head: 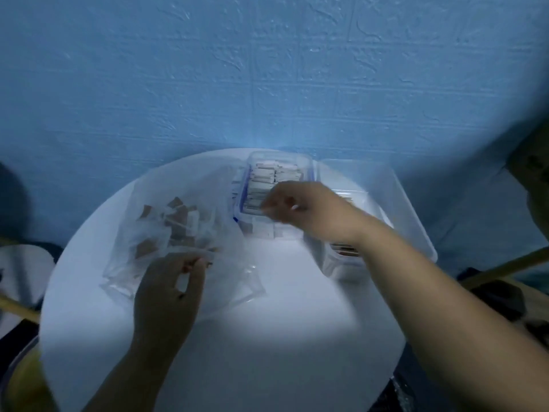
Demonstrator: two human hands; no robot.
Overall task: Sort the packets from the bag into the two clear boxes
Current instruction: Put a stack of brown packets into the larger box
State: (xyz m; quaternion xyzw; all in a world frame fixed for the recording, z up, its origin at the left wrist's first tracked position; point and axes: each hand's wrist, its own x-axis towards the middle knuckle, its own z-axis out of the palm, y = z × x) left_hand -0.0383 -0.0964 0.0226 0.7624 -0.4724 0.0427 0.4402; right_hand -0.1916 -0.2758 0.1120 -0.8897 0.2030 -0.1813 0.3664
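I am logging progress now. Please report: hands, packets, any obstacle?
Left hand pinches clear bag. Right hand over blue-clipped box, grip blurred. Brown packets lie in bag. Right forearm covers second box.

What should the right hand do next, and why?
Probably reach to the bag for one of the brown packets left inside. The right hand hovers over the far box, which is packed with rows; blur hides whether its fingers hold anything. The left hand pinches the bag's edge, seemingly keeping it ready.
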